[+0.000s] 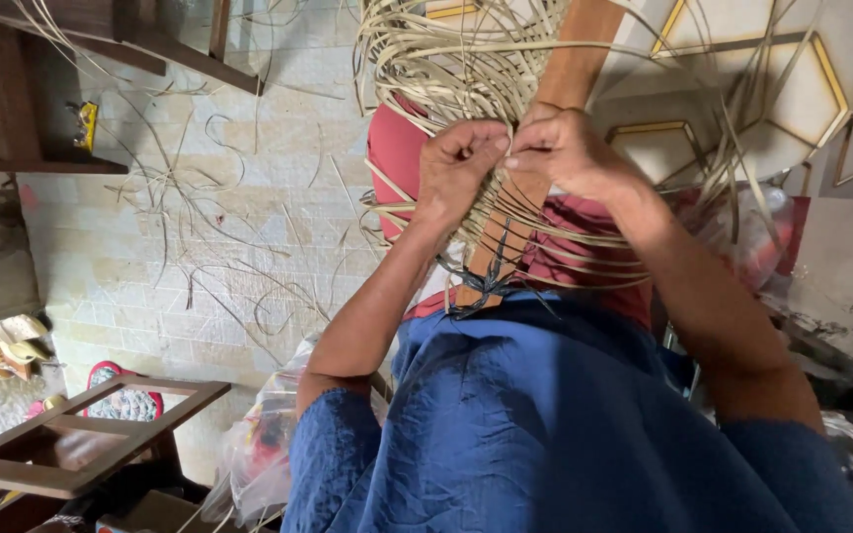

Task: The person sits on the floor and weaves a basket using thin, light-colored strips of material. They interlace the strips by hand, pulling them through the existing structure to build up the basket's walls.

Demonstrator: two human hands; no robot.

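A half-woven basket of pale cane strips (446, 69) sits around a brown wooden form (565, 79) that stands up from my lap. My left hand (458, 168) is curled into a fist on the weave, pinching a strip. My right hand (570, 148) presses against it from the right, thumb and fingers closed on the same cane strips at the form's edge. Dark strands (486, 281) hang from the lower end of the form. Loose strip ends fan out above and to both sides. A red cloth (397, 148) lies under the work.
Loose cane strips (219, 247) litter the tiled floor at left. A wooden stool frame (81, 444) stands at lower left, with sandals (7, 345) beside it. A plastic bag (259, 444) lies by my left elbow. Wooden furniture (71, 59) is at upper left, gold-edged panels (792, 79) at upper right.
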